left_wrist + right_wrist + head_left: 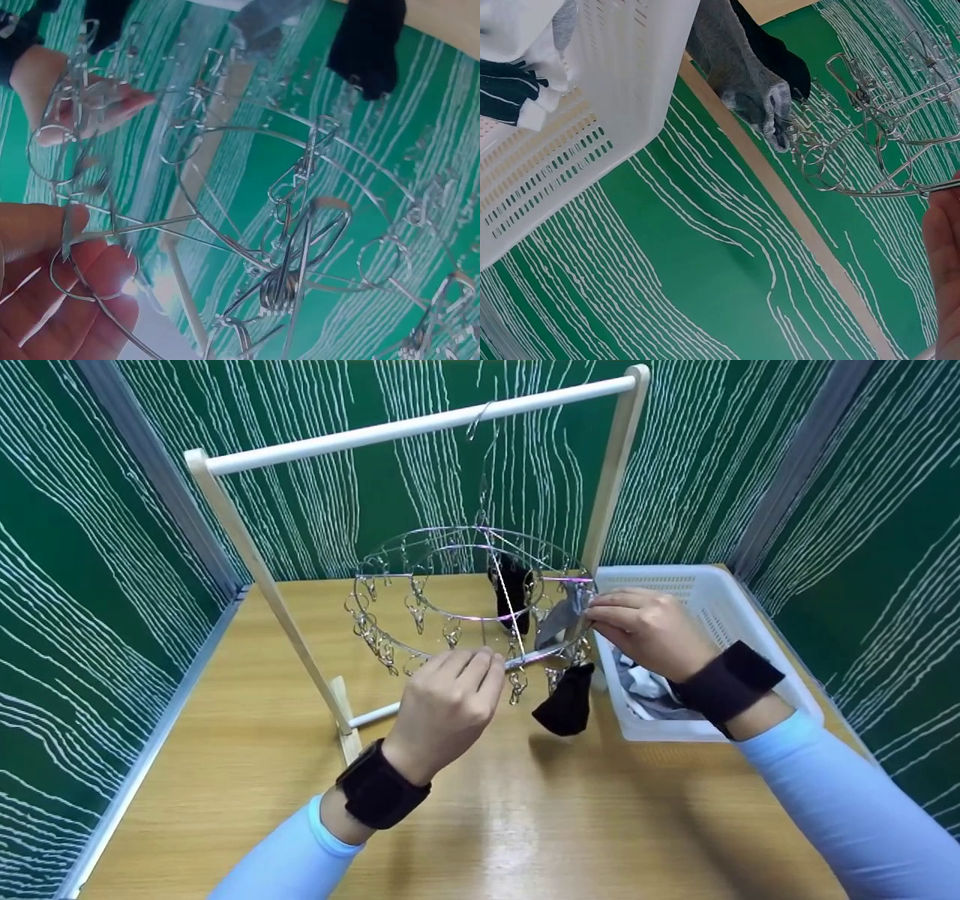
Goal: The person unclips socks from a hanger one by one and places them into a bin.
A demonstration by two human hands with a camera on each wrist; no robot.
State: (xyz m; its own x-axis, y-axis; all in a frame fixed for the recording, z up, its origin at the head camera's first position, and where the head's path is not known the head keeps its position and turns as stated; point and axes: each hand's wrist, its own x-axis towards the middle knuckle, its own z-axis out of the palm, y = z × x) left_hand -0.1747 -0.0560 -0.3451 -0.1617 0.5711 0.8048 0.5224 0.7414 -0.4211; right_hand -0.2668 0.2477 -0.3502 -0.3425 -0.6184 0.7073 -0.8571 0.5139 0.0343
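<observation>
Your round wire hanger (484, 619) hangs in the middle of the head view, hooked over the white bar (420, 430) of the drying stand, probably so that its clips dangle clear of the tabletop (510, 825) and anything pinned to them can hang freely; the fingers of your left hand (450, 697) pinch the near rim at the centre of the frame, while those of your right hand (649, 626) appear to grip the rim at centre right, close beside the gray sock (555, 624), and two holds on something that can swing and spin likely serve to steady it; the white basket (667, 730) stands at the right of the frame below your right forearm, presumably so that the heaped cloth (645, 684) in it lies within that hand's reach; counting up, you have one hanger made of two rings, one inside the other, one stand with two uprights, one basket, and three socks on the clips: the gray one, a front black sock (566, 705) just below centre right and a rear black sock (513, 585) near the centre; the clips overlap too much for you to number, and so do the pieces in the basket
</observation>
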